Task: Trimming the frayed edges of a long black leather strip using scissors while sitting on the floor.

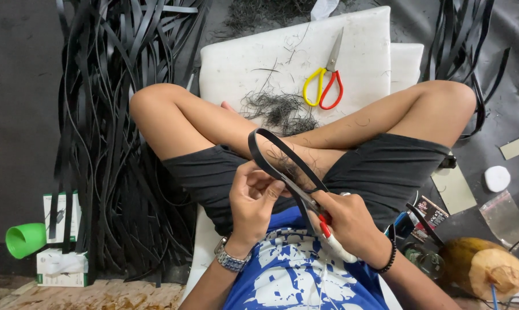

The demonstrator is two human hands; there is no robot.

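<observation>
I am sitting cross-legged on a white foam cushion [242, 69], and my left hand [252, 198] is pinching a looped black rubber strip [282, 158] that is arching over my lap. My right hand [351, 221] is clenching a small cutter with a red-and-white handle [331, 238], its tip lying against the strip's lower end.

At my left two white cardboard boxes with green print [61, 215] are standing stacked at the floor's edge, with one green plastic cup [25, 239] lying on its side just beside them; I cannot tell what it holds. At my right one small dark printed packet [430, 211], one clear plastic bag [503, 215] and two flat beige cards [454, 189] are lying on the dark floor, near one husked coconut [483, 264] with a straw in it. One pair of scissors with yellow and red handles [325, 77] is resting on the cushion, beside a heap of thin black trimmings [279, 112]. Many long black strips [116, 115] are piling up at my left.
</observation>
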